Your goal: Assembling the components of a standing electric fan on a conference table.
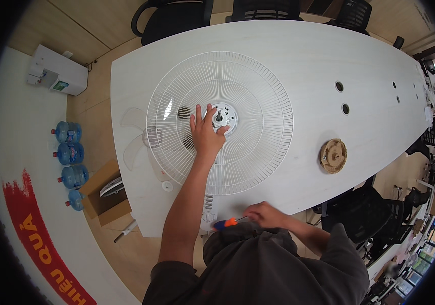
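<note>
A round white wire fan grille [258,168] lies flat on the white table in front of me. My left hand [209,133] rests at its centre with the fingers spread, touching the white hub [226,119] and the wires beside it. Close to my body, below the table's near edge, my right hand [263,214] is closed on the thin metal shaft of a screwdriver. Its orange and blue handle [225,223] points left. Under the grille, the fan's body is partly hidden; its control part with a row of buttons [209,202] sticks out toward me.
Clear plastic fan blades [135,145] lie left of the grille, near a small white disc [166,186]. A brown round moulded piece [333,156] sits to the right. An open cardboard box [106,195] and several blue water bottles [71,153] stand on the floor at left. Black chairs surround the table.
</note>
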Motion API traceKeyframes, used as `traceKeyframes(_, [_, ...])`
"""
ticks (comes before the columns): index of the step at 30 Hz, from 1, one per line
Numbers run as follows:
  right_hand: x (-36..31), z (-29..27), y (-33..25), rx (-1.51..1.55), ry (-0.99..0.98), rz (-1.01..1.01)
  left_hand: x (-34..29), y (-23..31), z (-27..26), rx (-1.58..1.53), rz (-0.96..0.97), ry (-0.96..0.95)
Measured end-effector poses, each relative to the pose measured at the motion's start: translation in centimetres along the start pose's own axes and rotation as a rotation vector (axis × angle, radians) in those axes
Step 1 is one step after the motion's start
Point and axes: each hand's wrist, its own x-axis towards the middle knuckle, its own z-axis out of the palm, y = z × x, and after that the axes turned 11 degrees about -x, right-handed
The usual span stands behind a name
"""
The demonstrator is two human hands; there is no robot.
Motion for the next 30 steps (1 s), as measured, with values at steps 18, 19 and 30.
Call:
traceKeyframes(18, [-4.5,-7.5,17.1,-0.322,0.730,0.325,-0.6,-3.1,1.0,-0.018,-0.007,0.016])
traceKeyframes(19, [-4.4,-7.1,17.4,-0.390,0.773,0.233,-0.5,-2.9,0.4,0.008,-0.001,0.026])
traceKeyframes(30, [-11.0,-15.2,17.2,-0.762,1.324,0.644,0.3,-1.2,-0.1,0.000,-0.094,-0.043])
